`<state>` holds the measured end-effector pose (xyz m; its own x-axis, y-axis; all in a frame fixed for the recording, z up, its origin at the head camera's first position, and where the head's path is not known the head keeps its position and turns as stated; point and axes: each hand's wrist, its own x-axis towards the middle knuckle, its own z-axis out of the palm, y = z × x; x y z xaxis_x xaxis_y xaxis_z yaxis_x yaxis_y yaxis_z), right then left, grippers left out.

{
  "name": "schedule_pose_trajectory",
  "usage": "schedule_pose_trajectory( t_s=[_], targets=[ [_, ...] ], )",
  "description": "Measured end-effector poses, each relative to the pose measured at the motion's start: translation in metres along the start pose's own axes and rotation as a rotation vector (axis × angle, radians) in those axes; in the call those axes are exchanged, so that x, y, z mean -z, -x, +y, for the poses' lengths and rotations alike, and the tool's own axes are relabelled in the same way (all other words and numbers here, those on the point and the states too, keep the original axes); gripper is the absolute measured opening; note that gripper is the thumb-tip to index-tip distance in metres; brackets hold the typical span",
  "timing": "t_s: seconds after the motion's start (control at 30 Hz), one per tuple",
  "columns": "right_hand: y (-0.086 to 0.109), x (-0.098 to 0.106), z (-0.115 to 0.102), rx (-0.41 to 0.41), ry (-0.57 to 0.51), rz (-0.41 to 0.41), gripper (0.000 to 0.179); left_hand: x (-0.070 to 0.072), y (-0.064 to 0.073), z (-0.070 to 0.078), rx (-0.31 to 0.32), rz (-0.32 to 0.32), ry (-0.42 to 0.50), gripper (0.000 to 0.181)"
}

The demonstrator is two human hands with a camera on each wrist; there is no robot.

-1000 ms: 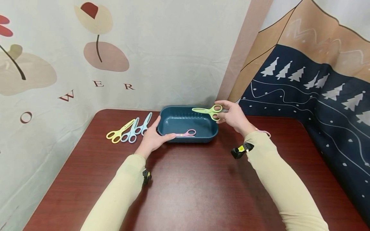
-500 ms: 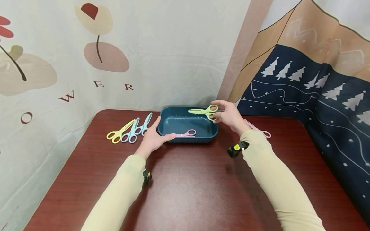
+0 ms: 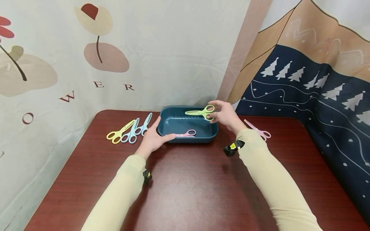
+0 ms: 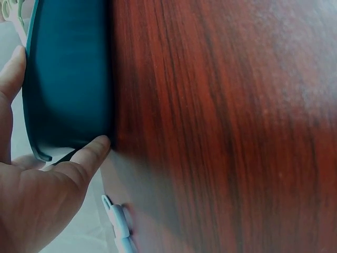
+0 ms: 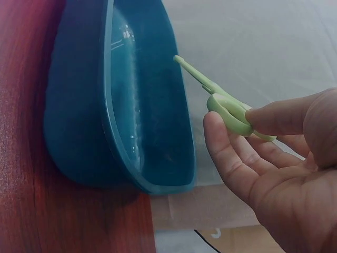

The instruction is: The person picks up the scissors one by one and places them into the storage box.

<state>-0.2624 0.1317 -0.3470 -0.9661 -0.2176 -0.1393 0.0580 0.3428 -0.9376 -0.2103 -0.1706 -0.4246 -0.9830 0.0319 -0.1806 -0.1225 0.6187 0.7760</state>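
So, R hand (image 3: 224,114) pinches green scissors (image 3: 204,112) by rounded loops, blades over glossy, round-cornered teal tray (image 3: 188,123); L hand (image 3: 151,138) grips tray's L end. Pink scissors (image 3: 182,135) inside by near wall. Yellow scissors (image 3: 122,131) at L; wood-grain tabletop (image 3: 185,179) runs wide toward person w/ rounded far-L corner.

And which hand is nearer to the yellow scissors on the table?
Left: the left hand holds the left end of the teal tub, with light-blue scissors between it and the yellow scissors. The right hand is farther right, pinching green scissors.
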Motion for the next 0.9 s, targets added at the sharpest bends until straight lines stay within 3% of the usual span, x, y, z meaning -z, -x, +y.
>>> schedule_pose_trajectory(
  t_s=[0.9],
  targets=[
    [-0.013,-0.020,0.006,-0.069,0.011,-0.047,0.054,0.000,-0.001,-0.001,-0.003,0.000,0.001,0.112]
  ],
)
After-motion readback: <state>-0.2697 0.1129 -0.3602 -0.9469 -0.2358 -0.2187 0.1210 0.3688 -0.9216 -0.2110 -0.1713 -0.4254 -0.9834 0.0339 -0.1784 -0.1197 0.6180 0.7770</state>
